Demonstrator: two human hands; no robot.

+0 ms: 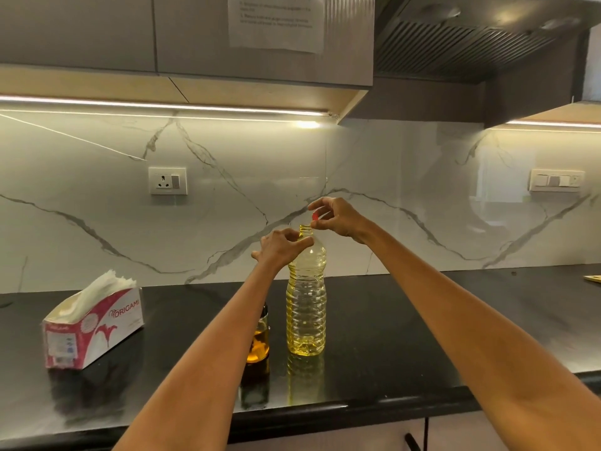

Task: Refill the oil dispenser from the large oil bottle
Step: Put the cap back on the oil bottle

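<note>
The large clear oil bottle stands upright on the black counter, full of pale yellow oil, its mouth uncovered. My left hand grips the bottle's neck from the left. My right hand hovers just above and right of the mouth, pinching the small red cap between thumb and fingers. The oil dispenser, a small glass bottle holding amber oil, stands just left of the large bottle, mostly hidden behind my left forearm.
An opened tissue box sits on the counter at the left. A marble backsplash with a wall socket runs behind. The counter's front edge lies near me. A wooden board corner shows at far right.
</note>
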